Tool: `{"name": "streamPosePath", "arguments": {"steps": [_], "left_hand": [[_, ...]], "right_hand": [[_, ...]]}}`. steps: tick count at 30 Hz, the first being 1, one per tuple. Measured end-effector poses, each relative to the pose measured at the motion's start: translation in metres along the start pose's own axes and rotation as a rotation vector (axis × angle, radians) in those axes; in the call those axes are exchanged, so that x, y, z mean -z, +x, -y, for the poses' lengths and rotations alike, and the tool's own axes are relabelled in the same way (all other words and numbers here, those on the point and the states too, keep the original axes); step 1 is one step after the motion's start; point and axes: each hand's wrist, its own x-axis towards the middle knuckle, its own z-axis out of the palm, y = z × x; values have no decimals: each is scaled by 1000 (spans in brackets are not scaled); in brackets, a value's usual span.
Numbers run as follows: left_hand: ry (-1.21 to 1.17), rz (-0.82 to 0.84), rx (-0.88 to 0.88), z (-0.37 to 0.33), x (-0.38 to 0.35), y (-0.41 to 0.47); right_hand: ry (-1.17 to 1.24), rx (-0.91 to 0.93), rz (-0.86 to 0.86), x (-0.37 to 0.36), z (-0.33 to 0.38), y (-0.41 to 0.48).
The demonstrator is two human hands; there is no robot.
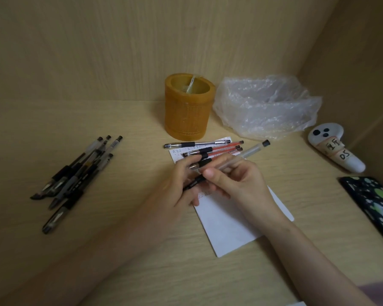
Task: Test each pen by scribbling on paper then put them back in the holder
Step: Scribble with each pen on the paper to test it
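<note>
Left grip (181, 184): bare, no ring, no glove, nails short.
Right grip (237, 182): bare too, thumbnail plain and unpainted.
Forearms: both uncovered, no watch, no band.
Sleeve (378, 292): a pale lilac scrap of cloth, lower right corner.

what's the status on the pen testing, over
Right hand holds a clear pen; left hand fingers grip a black pen over the paper. Holder has no pens back yet. Nothing blocking it.

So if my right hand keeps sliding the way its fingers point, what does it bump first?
Probably the left hand: the right hand, holding the clear pen, points left at it, nearly touching. Depth is unclear.
</note>
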Motion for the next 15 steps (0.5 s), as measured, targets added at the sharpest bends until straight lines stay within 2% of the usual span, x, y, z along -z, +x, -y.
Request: {"name": "streamPosePath", "arguments": {"steps": [4,9,15], "left_hand": [[45,-132,76,0,12,2],[273,-152,-17,0,11,2],[331,-164,-32,0,13,1]], "right_hand": [[36,-35,-59,3,-3,2],[86,-35,-60,3,-5,3],[72,-23,-6,-1,-4,11]]}}
